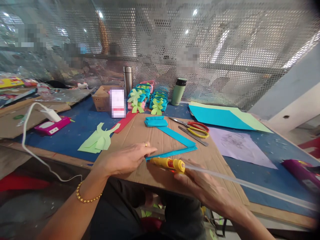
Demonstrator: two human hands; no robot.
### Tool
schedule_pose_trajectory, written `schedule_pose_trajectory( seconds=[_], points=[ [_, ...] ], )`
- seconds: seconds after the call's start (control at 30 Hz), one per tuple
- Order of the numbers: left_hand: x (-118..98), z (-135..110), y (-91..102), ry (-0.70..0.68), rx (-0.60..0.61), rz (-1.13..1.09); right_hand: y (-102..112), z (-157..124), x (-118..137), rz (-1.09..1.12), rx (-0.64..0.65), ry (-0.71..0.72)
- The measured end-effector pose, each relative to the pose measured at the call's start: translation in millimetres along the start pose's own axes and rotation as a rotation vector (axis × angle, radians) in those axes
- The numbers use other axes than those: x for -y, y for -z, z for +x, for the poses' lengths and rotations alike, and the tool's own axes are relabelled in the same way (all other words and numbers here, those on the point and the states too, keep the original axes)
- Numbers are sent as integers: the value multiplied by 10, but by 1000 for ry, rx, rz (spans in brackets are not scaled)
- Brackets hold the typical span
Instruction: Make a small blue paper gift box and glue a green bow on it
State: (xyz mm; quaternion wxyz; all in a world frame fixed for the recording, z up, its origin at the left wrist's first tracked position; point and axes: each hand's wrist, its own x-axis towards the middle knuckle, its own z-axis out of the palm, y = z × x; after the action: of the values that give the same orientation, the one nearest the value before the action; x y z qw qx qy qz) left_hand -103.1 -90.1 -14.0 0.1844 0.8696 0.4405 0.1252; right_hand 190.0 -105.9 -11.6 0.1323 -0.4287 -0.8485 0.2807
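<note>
My left hand pinches the near end of a folded blue paper strip over the cardboard sheet. Wrapped around a yellow hot glue gun, my right hand keeps its nozzle close to that end of the strip; I cannot tell if it touches. A long clear glue stick runs out of the gun's back to the right. The strip bends back in a V toward a small folded blue paper piece. Scissors with red and yellow handles lie right of it.
Behind stand small blue and pink paper baskets, a steel flask, a green tumbler and a carton. Green cut paper lies left, blue sheets right. A white cord loops from a purple power strip.
</note>
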Motion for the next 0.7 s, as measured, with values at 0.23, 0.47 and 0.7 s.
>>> schedule_pose_trajectory(
  seconds=[0.23, 0.47, 0.7],
  points=[
    [-62, -10, 27, 27, -1, -2, 67, -45, 3, 19, 3, -40],
    [-118, -158, -79, 62, -104, -64, 79, -67, -8, 18, -14, -102],
    [-245, -239, -193, 31, -205, -49, 73, -91, 7, -21, -51, -134]
  ],
)
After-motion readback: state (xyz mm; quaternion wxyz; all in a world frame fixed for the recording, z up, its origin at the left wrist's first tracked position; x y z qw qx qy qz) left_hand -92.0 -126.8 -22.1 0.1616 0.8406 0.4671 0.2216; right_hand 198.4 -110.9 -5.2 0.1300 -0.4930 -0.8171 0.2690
